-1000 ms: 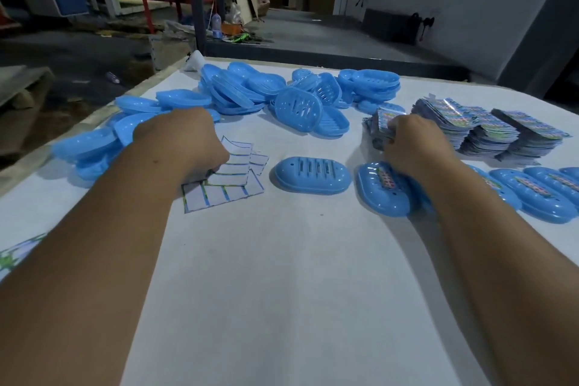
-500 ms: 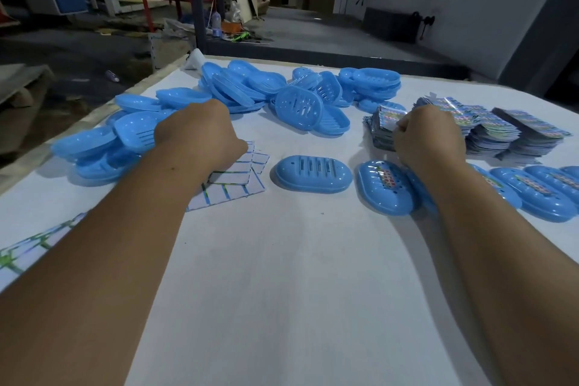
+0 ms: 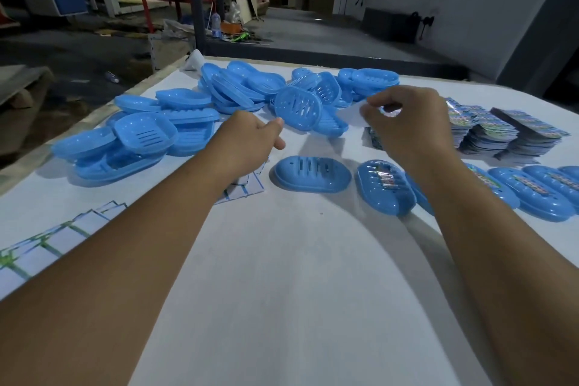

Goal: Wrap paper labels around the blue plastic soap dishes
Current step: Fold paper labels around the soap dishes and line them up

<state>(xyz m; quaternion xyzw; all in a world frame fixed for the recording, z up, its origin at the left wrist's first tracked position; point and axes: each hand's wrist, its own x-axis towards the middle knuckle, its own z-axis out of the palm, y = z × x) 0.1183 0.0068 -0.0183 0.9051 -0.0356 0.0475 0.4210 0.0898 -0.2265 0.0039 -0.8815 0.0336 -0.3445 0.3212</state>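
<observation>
An unlabelled blue soap dish (image 3: 310, 174) lies upside down mid-table. To its right sits a dish (image 3: 387, 186) with a shiny label on it, then a row of labelled dishes (image 3: 545, 194). My right hand (image 3: 410, 125) is raised above a label stack and pinches one shiny paper label (image 3: 388, 111) between thumb and fingertips. My left hand (image 3: 247, 141) hovers over white sheets with blue lines (image 3: 247, 186), left of the unlabelled dish. Its thumb and forefinger are apart with nothing visible in them.
Loose blue dishes are heaped at the back (image 3: 297, 97) and at the left (image 3: 141, 138). Stacks of printed labels (image 3: 495, 128) stand at the right. More lined sheets (image 3: 47, 247) lie at the left edge of the white table (image 3: 297, 276).
My right hand has risen off the label stack with one label pinched. My left hand has lifted from the white sheets, moved right and loosened from a fist.
</observation>
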